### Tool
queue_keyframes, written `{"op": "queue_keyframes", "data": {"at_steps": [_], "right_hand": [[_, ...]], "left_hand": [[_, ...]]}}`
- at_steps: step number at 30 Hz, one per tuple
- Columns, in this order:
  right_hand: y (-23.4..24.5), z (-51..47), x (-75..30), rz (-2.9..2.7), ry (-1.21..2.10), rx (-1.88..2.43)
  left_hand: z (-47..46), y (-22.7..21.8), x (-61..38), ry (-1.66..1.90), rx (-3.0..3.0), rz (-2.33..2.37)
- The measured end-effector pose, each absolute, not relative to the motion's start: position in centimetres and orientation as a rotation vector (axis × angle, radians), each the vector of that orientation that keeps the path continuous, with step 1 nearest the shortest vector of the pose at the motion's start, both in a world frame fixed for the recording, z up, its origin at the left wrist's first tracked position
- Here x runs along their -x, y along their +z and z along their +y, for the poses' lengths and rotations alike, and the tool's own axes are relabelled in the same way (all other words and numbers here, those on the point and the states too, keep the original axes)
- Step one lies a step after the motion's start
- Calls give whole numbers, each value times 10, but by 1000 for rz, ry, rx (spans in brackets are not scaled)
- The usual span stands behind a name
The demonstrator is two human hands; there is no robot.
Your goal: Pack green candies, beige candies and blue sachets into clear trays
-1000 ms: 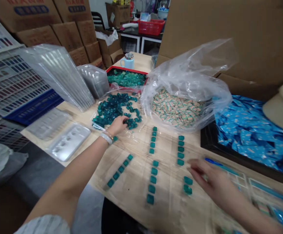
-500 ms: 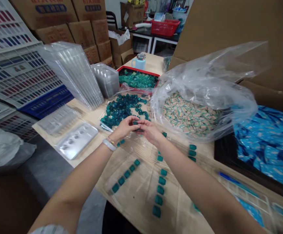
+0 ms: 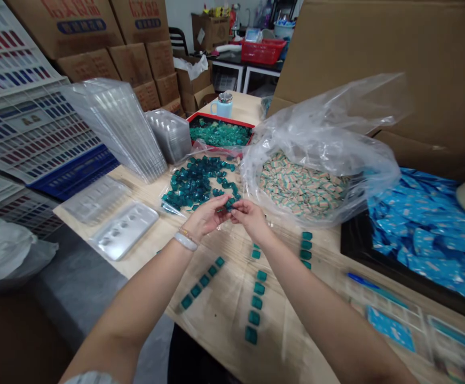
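My left hand (image 3: 211, 216) and my right hand (image 3: 251, 217) meet over the middle of the table. Between their fingertips is a dark teal gem-like piece (image 3: 229, 204); both hands are closed on it. Whether more pieces sit in the left palm is hidden. Just beyond the hands lies a loose pile of the same teal pieces (image 3: 190, 178) on clear plastic. Nearer me, several teal pieces are laid in rows: a slanted left row (image 3: 196, 290), a middle row (image 3: 257, 303) under my right forearm, and a right row (image 3: 306, 245).
A clear bag (image 3: 320, 133) of small beige-and-green pieces (image 3: 296, 181) stands behind my right hand. Blue packets (image 3: 428, 229) fill a black tray at right. Clear plastic trays (image 3: 126, 230) and tall tray stacks (image 3: 116, 125) are at left. A red tray (image 3: 222, 118) and blue mug (image 3: 225, 108) stand behind.
My hands have parted slightly and turned, so the teal piece between the fingertips now shows. The view has shifted a little, moving the table's contents leftward.
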State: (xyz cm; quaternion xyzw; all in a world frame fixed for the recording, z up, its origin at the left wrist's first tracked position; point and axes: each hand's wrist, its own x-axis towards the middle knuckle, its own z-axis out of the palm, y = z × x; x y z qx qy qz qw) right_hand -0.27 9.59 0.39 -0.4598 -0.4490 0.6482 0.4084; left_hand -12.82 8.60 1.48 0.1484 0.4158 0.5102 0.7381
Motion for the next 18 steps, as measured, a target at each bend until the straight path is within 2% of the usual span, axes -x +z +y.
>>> {"op": "queue_keyframes", "data": {"at_steps": [7, 11, 18], "right_hand": [[22, 38, -66, -992, 1650, 1177], [28, -2, -115, -922, 1483, 1204], [31, -55, -160, -1198, 1200, 1249]], "left_hand": [[38, 25, 68, 1061, -531, 826], [8, 29, 29, 1020, -611, 886], [-30, 37, -18, 796, -1137, 995]]}}
